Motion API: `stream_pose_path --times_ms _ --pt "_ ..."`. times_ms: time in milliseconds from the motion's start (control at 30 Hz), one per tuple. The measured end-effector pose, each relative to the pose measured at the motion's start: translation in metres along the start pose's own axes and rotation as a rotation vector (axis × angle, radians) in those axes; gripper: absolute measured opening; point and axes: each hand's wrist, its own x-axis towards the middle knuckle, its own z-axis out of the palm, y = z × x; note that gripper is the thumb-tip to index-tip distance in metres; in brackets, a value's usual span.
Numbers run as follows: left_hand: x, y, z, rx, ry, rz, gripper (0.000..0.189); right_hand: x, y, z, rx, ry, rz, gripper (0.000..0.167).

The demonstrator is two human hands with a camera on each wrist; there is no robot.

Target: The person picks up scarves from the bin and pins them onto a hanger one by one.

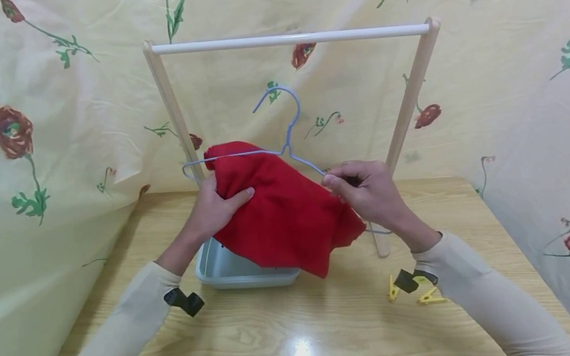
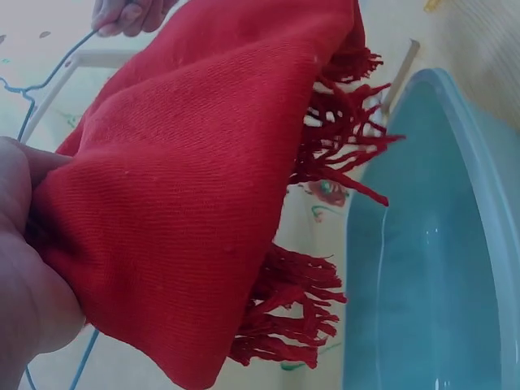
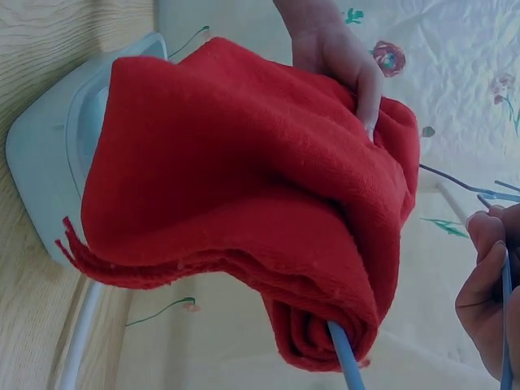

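A red fringed scarf [image 1: 285, 220] is draped over the lower bar of a blue wire hanger [image 1: 299, 103], in the middle of the head view. My left hand [image 1: 215, 209] grips the scarf near the hanger's left end, thumb on the front of the cloth. With thumb and fingers, my right hand [image 1: 371, 190] pinches the hanger's right sloping wire. The left wrist view shows loose fringe [image 2: 341, 154] hanging from the cloth. In the right wrist view, the blue bottom bar [image 3: 344, 353] comes out of the scarf's folds. Cloth hides most of the left fingers.
Behind the hands stands a rack with a white rail [image 1: 293, 38] and wooden posts [image 1: 411, 105]. A light blue basin [image 1: 250, 281] sits on the wooden table [image 1: 233, 355] below the scarf. Yellow clothespins [image 1: 431, 297] lie near the right wrist. Flowered fabric [image 1: 62, 112] surrounds the table.
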Motion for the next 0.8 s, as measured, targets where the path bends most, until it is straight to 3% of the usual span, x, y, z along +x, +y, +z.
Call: stream_pose_path --times_ms 500,800 --pt "0.001 -0.011 -0.008 0.037 0.014 -0.062 0.049 0.003 -0.001 0.001 0.004 0.005 -0.006 0.006" --pt "-0.001 -0.014 -0.016 0.161 0.034 -0.064 0.040 0.004 -0.002 0.000 -0.008 0.009 0.000 0.006"
